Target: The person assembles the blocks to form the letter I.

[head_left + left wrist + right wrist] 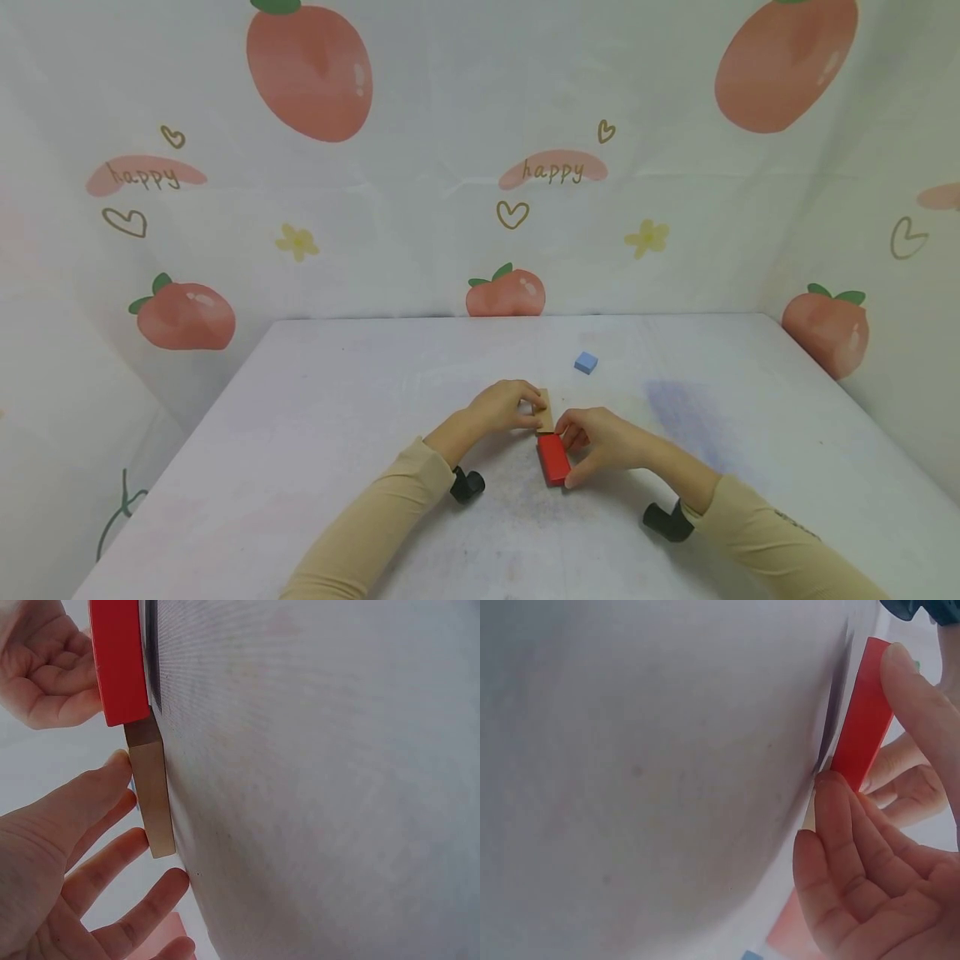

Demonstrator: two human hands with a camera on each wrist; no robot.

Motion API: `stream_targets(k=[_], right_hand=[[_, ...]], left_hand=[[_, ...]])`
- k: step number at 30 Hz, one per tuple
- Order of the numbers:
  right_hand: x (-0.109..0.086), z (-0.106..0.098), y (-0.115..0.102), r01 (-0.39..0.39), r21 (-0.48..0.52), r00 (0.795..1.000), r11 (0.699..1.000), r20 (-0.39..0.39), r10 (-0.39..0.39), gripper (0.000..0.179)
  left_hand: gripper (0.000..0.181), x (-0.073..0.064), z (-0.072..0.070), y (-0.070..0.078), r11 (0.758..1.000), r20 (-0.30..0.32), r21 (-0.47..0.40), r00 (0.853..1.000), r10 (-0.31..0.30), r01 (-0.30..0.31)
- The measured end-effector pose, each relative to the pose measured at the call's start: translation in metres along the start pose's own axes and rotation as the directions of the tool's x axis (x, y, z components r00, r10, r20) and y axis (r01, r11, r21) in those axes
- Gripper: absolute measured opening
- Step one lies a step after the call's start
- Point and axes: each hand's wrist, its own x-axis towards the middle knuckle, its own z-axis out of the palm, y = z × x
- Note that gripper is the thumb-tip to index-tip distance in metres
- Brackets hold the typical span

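A flat red block (554, 459) is pinched lengthwise by my right hand (603, 439), the thumb at its near end and the fingers by its far end. In the right wrist view a dark shadow runs beside the red block (865, 712), which seems slightly raised from the table. Just beyond it lies a narrow wooden block (546, 411), end to end with the red one. My left hand (504, 406) holds the wooden block lightly between thumb and fingertips. The left wrist view shows the wooden block (154, 795) flat on the table, touching or nearly touching the red block (120, 664).
A small blue block (586, 362) sits farther back, right of the hands. The white tabletop (360, 392) ends at a curtain (420, 167) printed with fruit, flowers and hearts. Black devices (468, 486) are worn on both wrists.
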Motion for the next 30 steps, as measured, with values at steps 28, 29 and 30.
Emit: stream_targets(k=[28,29,30], right_hand=[[0.0027,0.0045,-0.0069,-0.011,-0.038,0.999,0.999,-0.047,0.010,0.054],[0.0026,0.0044,-0.0074,-0.015,-0.037,0.999,0.999,-0.046,0.013,0.054],[0.0026,0.0043,-0.0080,-0.018,-0.037,0.999,0.999,-0.046,0.017,0.054]], left_hand=[[0.029,0.0002,0.0001,-0.0002,0.999,0.001,-0.033,1.000,-0.016,0.016],[0.029,0.0004,0.0003,-0.0002,0.999,0.003,-0.036,1.000,-0.018,0.019],[0.029,0.0004,0.0001,-0.0001,0.999,0.003,-0.036,1.000,-0.018,0.019]])
